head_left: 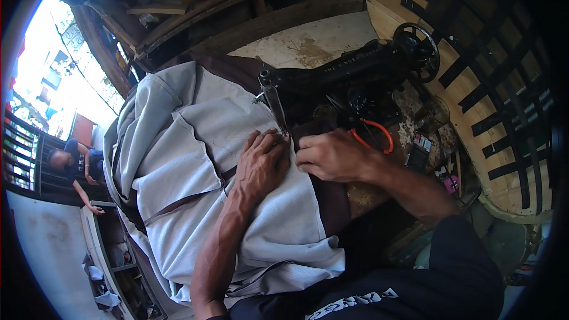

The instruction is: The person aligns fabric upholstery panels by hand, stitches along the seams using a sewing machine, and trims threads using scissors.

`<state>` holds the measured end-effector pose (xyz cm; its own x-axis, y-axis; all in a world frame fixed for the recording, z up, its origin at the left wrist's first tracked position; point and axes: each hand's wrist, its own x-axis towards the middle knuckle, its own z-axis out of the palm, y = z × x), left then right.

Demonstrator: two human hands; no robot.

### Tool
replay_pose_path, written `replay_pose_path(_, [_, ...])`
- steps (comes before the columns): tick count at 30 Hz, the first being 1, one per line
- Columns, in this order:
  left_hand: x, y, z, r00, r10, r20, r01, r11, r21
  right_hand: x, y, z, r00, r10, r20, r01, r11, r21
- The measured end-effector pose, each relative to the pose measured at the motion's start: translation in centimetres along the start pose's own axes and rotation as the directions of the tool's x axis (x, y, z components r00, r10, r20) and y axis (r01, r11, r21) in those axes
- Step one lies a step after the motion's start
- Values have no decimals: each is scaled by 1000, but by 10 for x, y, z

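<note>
A black sewing machine (332, 71) stands at the upper middle, its presser foot (283, 129) low over the edge of light grey fabric (172, 189), which lies bunched on dark brown fabric (332, 207). My left hand (261, 160) lies on the grey fabric just left of the foot, fingers slightly bent and apart, pressing it. My right hand (332, 155), just right of the foot, has its fingers curled and pinched at the fabric's edge. Orange-handled scissors (380, 136) lie behind that hand.
A glass jar (432, 115), small dark box (418, 151) and pink object (450, 184) sit to the right, beside a wooden panel with black straps (474, 95). Wooden framing (237, 3) is behind. Another person (80, 166) is at the left by a bright opening.
</note>
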<state>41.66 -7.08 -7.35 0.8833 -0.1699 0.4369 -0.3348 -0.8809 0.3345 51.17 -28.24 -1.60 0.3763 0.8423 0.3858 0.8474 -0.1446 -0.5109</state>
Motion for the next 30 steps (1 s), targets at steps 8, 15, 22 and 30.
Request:
replay_pose_path(8, [5,0,-4,1000,-5,-22,5,1000,-3,56,133,-236,742,407,-532,-670,460,-583])
replay_pose_path(15, [1,-3,-14,1000,6,-14,-6,1000,1,14,153,-247,765,635,-104,-447,408,-796])
replay_pose_path(22, [10,2,-11,1000,9,12,-9,1000,-22,17,145,-247,571,721,-392,-820,526,-225])
replay_pose_path(30, [5,3,-7,999,49,-17,-50,998,-41,-5,126,-240,426,822,-377,-856,502,128])
